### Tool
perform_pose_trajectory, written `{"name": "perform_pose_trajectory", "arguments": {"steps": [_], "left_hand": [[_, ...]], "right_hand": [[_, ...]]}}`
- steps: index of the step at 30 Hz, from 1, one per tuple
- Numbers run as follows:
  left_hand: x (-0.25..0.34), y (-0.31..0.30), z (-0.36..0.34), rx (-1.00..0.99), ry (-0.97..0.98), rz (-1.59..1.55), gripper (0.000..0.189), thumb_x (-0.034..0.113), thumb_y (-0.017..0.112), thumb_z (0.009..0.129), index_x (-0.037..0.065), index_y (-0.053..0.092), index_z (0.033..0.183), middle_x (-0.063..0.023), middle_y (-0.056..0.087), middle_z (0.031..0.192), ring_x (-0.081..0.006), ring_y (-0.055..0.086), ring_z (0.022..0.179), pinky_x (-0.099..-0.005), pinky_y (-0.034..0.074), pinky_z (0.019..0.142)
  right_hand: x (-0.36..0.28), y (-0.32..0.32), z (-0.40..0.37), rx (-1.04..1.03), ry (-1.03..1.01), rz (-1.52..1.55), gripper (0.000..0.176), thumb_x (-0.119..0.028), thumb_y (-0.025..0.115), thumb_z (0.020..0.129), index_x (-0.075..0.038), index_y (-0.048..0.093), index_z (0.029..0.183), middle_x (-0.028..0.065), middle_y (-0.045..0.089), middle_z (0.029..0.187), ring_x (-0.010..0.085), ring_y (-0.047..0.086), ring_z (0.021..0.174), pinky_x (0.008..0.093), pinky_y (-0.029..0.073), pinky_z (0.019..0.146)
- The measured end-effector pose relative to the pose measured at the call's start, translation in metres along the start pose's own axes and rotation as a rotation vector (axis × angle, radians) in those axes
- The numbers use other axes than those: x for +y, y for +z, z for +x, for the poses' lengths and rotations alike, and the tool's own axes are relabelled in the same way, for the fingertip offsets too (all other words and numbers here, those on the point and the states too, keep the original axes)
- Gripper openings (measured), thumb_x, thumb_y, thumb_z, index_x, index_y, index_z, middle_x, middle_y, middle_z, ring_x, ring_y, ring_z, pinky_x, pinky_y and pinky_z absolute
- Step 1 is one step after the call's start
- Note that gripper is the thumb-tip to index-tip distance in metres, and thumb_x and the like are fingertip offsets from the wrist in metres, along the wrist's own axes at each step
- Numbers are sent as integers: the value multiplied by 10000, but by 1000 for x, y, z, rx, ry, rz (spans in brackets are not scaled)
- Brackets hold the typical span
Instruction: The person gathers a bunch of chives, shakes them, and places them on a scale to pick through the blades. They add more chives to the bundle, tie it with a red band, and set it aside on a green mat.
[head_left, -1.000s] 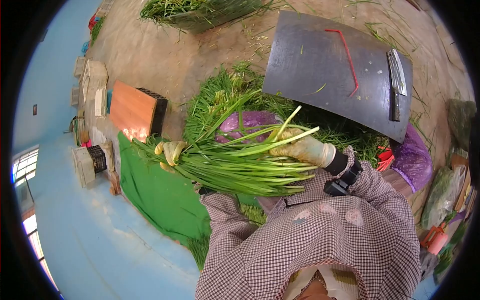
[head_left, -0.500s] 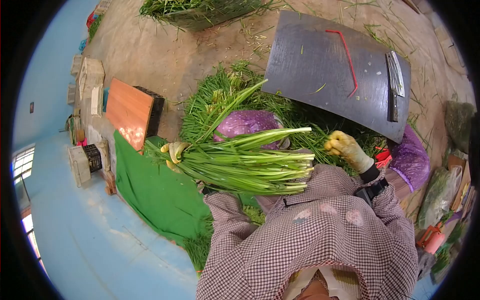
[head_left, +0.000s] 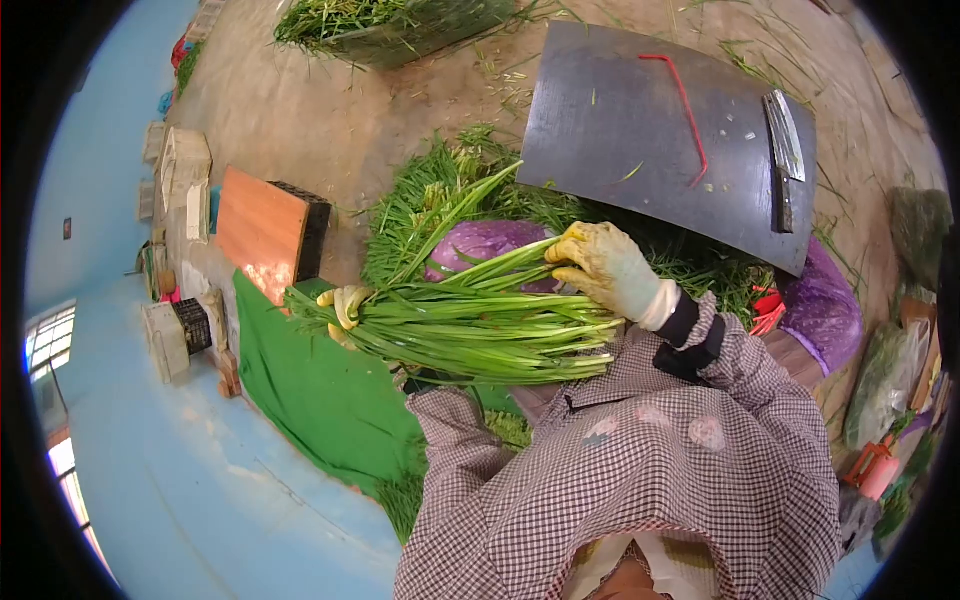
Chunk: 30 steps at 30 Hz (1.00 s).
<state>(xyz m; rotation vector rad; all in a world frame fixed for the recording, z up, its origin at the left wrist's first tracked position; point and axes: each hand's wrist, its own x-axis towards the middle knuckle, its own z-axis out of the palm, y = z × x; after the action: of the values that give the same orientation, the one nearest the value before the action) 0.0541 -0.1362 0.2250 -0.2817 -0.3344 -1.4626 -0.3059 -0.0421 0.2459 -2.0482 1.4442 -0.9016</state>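
A large bunch of garlic chives (head_left: 470, 325) lies across the front of my body, its pale stem ends to the right. My left hand (head_left: 346, 306), in a pale yellow-stained glove, is wrapped round the leafy end. At the stem end my gloved right hand (head_left: 607, 270) pinches the upper stems between thumb and fingers. Behind the bunch is a purple cloth-covered knee (head_left: 490, 245). A heap of loose chives (head_left: 425, 205) spreads over the floor just beyond it.
A dark board (head_left: 650, 120) at the upper right carries a knife (head_left: 785, 160) and a bent red strip (head_left: 690, 120). To the left are a green cloth (head_left: 310, 390) and an orange-brown panel (head_left: 260, 235) against a black crate. A container of greens (head_left: 400, 30) stands at the top.
My right hand has moved left from beside the stem ends and now grips the upper stems. My left hand keeps its hold on the bunch.
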Motion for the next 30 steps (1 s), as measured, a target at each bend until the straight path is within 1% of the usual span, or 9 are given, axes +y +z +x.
{"name": "perform_pose_trajectory", "arguments": {"steps": [10,14,16,18,20,24,26,28,30], "left_hand": [[-20,30,3,-53,-37,-28,355,170,552,956,-1,512,1264,-3,483,801,-144,503,800,-328,462,954],[-18,29,3,-59,-32,-16,348,176,553,964,3,515,1263,-3,488,803,-146,514,811,-333,470,967],[-16,23,1,-50,-25,-15,347,175,550,966,3,513,1265,-3,487,805,-145,515,811,-330,473,974],[-11,18,-4,-7,6,-6,350,174,548,967,1,511,1270,-4,487,809,-143,514,807,-328,474,980],[-10,13,-11,67,51,4,359,175,546,968,-4,510,1278,-5,489,814,-141,511,800,-326,475,984],[-1,-11,-17,48,18,-15,380,182,522,981,-9,501,1309,-11,521,853,-136,529,821,-330,479,995],[-1,-17,-18,55,7,17,377,179,515,983,-16,502,1305,-9,523,854,-131,531,827,-323,479,986],[-12,-6,-20,91,16,37,377,175,514,982,-22,503,1304,-7,521,849,-132,531,828,-318,477,984],[-7,-7,-19,109,30,45,373,172,513,981,-26,507,1297,-6,523,848,-130,533,825,-318,481,982]], "right_hand": [[-30,-6,37,-221,-286,-478,113,-186,591,852,-105,666,874,46,641,856,220,661,848,369,498,727],[-65,-37,60,-102,-370,199,80,-158,654,868,-87,675,838,57,649,870,231,649,835,369,504,730],[-67,-64,54,192,-299,669,50,-68,710,833,-70,684,875,66,655,888,221,636,818,336,511,722],[-47,-84,33,369,-133,763,141,49,694,798,-50,682,898,71,643,887,181,620,817,305,510,715],[-14,-92,0,258,133,924,26,-60,656,892,-51,673,909,64,626,878,163,613,830,313,512,750],[58,-46,-62,-385,615,223,292,-273,633,975,-45,690,1148,95,673,1070,210,643,982,351,507,860],[55,-23,-65,-165,521,720,388,-307,642,980,-50,650,1270,101,640,1273,202,613,1110,350,499,906],[27,-20,-39,-165,496,1094,357,-254,664,974,-32,653,1253,68,653,1203,169,604,1071,324,497,911],[22,1,-23,-144,369,1146,293,-194,678,966,-14,665,1196,36,663,1093,131,595,1012,296,495,894]]}}
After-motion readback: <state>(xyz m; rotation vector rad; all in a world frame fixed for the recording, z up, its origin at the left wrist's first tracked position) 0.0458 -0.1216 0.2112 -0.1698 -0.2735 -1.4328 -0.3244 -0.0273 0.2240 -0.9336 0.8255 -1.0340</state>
